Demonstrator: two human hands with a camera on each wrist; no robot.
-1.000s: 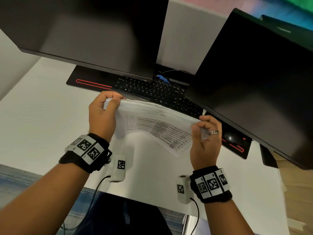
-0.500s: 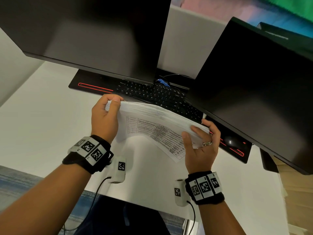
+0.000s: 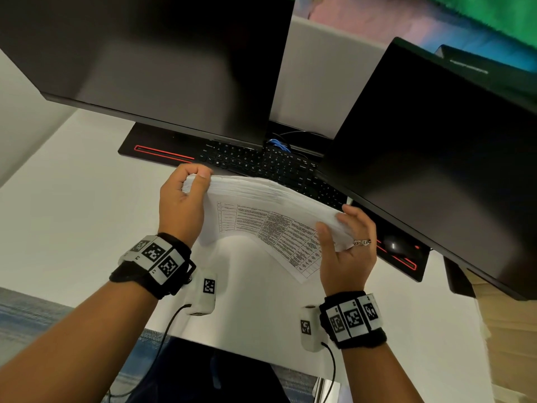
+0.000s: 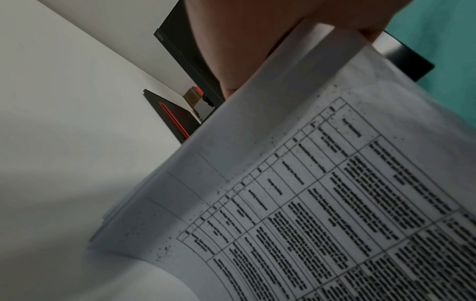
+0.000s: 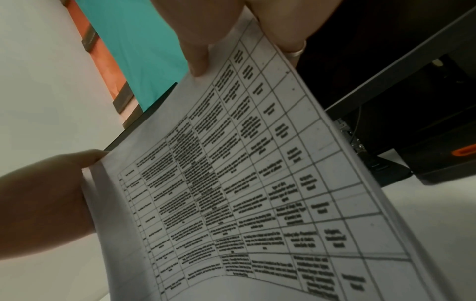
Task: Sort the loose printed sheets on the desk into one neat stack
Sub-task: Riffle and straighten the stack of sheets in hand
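A thick stack of printed sheets [image 3: 270, 216], white with printed tables, stands on its long edge on the white desk [image 3: 72, 228], bowed toward me. My left hand [image 3: 186, 199] grips its upper left corner, thumb in front and fingers curled over the top. My right hand [image 3: 345, 239], with a ring, holds the right end, thumb on the front sheet and fingers spread behind. The left wrist view shows the table-printed front sheet [image 4: 322, 203] under my palm. In the right wrist view my thumb presses the sheet [image 5: 231, 183] near its top, and my left hand [image 5: 51, 203] holds the far edge.
Two dark monitors [image 3: 162, 62] [image 3: 441, 158] hang over the back of the desk. A black keyboard [image 3: 261, 167] lies on a black mat with red trim [image 3: 162, 152] just behind the stack. A mouse [image 3: 392, 245] sits at the right under the monitor.
My right hand slid down and outward along the stack's right end, its fingers opening from a curled grip to a spread hold. The left hand kept its grip on the corner.
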